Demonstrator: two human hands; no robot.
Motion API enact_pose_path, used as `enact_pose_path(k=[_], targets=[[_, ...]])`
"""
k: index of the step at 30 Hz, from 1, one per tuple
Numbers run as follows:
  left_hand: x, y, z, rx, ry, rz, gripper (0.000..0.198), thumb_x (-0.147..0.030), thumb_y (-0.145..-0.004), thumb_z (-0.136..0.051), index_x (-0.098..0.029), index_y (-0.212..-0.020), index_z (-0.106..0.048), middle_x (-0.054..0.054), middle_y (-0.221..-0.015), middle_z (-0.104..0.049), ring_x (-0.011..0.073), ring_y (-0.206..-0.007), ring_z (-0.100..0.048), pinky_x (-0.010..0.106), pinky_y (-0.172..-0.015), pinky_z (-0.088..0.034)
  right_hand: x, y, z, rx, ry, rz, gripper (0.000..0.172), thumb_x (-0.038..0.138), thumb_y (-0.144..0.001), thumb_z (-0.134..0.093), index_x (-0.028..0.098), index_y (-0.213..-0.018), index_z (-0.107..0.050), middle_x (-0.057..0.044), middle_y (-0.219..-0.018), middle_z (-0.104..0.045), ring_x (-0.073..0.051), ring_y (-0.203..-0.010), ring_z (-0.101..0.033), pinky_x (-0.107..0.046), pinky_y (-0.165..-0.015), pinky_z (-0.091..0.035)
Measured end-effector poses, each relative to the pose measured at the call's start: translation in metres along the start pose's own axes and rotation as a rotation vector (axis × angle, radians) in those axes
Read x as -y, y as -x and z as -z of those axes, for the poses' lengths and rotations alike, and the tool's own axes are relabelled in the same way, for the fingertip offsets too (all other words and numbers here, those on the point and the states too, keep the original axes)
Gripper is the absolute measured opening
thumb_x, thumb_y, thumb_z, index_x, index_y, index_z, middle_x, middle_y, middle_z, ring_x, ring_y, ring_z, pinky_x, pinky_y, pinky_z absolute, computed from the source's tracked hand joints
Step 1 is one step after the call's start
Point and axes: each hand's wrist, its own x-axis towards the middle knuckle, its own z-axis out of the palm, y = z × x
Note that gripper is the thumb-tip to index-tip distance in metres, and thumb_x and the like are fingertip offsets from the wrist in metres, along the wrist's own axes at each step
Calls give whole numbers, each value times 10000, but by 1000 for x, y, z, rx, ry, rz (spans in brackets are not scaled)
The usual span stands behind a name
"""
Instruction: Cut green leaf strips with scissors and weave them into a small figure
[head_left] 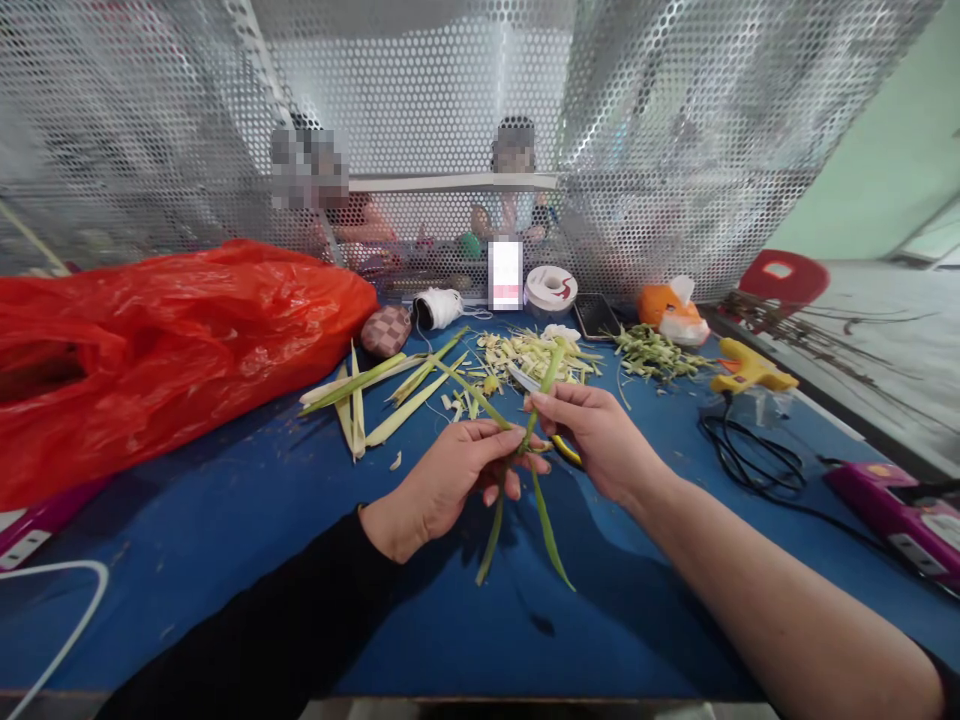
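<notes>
"So, what's at the left of the frame?"

"A red plastic bag [247, 340] on the blue tabletop [285, 590], then loose pale leaf pieces [405, 410]."

"And the left hand [450, 470]?"

"Around the centre, thumb and finger pinched on the green leaf strips [529, 432] near where they cross, the other fingers loosely curled beneath. Two ends hang towards the lower centre."

"How would the strips handle?"

"Very light, I'd judge, and bendy, with a smooth face that might slip. They could split along their length if creased sharply, so grip the crossing firmly and the ends gently. Fingers cover part of that crossing; I can't tell whether it's knotted or only folded."

"Then the right hand [592, 435]?"

"Just right of centre, thumb and forefinger closed on the upright strip above the crossing."

"Further right?"

"A yellow glue gun [754, 368], apart from both hands."
</notes>
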Motion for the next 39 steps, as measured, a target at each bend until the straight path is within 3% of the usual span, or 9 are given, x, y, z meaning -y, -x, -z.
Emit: enact_pose_path(k=[4, 10, 15, 20, 25, 31, 39], targets=[[0, 0, -1, -13, -27, 2, 239, -363, -841, -641, -139, -855, -725, 70, -760, -743, 61, -448, -559, 159, -367, -296, 1, -3, 1, -148, 2, 79, 245, 377, -655, -765, 159, -620, -659, 40, -541, -498, -89, -532, -410, -248, -532, -321], [-4, 2, -4, -58, -93, 26, 239, -388, -808, -677, -153, -825, -716, 47, -734, -739, 53, -445, -549, 163, -364, -241, 1, -1, 0, -118, 55, 73, 243, 380, -702, -720, 163, -628, -640, 41, -521, -497, -90, -518, -404, -251, -513, -291], [-5, 4, -6, -50, -162, 35, 193, -335, -808, -673, -145, -781, -695, 38, -694, -727, 52, -439, -539, 161, -386, -266, -2, -5, 1, -158, 104, 113, 282, 404, -697, -726, 164, -605, -612, 39, -537, -506, -85, -525, -415, -241, -520, -318], [-6, 0, -1, -227, -147, -51, 213, -355, -797, -672, -146, -755, -679, 34, -687, -715, 64, -471, -555, 163, -369, -236, 7, -6, 5, 12, 236, -37, 429, 595, -713, -669, 169, -710, -615, 0, -638, -590, -117, -561, -532, -254, -546, -416], [-11, -3, 5, -284, -72, -100, 274, -413, -777, -680, -141, -749, -673, 28, -668, -685, 76, -497, -562, 172, -361, -227, 17, 4, 5, 234, 606, 116, 272, 436, -776, -661, 187, -688, -598, 22, -610, -587, -116, -555, -543, -241, -546, -417], [-8, -3, 5, -335, -52, -57, 263, -341, -675, -788, -147, -790, -653, 0, -629, -664, 68, -478, -547, 175, -393, -229, 9, 7, 4, 209, 870, 292, 240, 305, -871, -534, 194, -664, -581, 18, -573, -589, -113, -526, -516, -228, -507, -356], [-7, -4, 5, -354, -49, -84, 157, -254, -676, -755, -144, -699, -645, -2, -559, -651, 70, -461, -523, 190, -435, -294, 18, 9, 8, 115, 984, 355, 242, 288, -843, -560, 204, -617, -584, 38, -500, -525, -110, -475, -433, -235, -486, -302]])
